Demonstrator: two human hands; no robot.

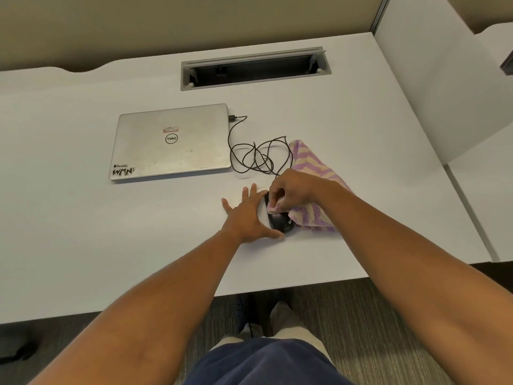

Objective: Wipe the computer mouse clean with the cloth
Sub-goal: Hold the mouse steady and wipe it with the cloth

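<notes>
Right hand [291, 190] pinches a bunched purple-and-cream striped cloth [316, 212] against the black corded computer mouse [280, 222], mid-wipe, while the flat, spread left hand [247, 215] steadies it; uncovered rear likely comes next.

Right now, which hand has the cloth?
The right hand: its fingers pinch the striped cloth onto the mouse. The left hand lies flat, fingers spread, bracing it.

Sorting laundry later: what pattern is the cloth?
Head view: soft towel cloth with wavy purple and pale yellow stripes.
</notes>
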